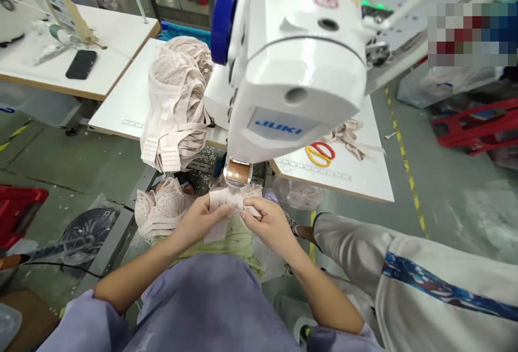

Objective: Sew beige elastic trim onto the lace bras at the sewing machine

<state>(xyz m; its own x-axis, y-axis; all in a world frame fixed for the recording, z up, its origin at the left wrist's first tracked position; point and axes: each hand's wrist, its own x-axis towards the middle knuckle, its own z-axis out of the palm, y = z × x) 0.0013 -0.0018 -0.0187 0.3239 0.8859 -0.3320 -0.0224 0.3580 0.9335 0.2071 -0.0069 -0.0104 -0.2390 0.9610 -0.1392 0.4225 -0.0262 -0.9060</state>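
Just below the needle end of a white sewing machine (pixel 299 87), both hands hold a beige bra band (pixel 226 199). My left hand (pixel 200 221) pinches its left end between thumb and fingers. At the right end, my right hand (pixel 270 226) is closed on the same band. The rest of that bra is partly hidden behind my hands. Another beige bra (pixel 162 206) with lace cups lies left of my left hand. Pale green cloth (pixel 202 250) shows beneath my wrists.
A heap of beige bras (pixel 174 98) hangs over the table's left edge. Red and yellow scissors (pixel 319 154) and fabric strips (pixel 350 139) lie on the right table part. A phone (pixel 81 65) rests on the neighbouring table. A person in light trousers (pixel 356 246) is close at right.
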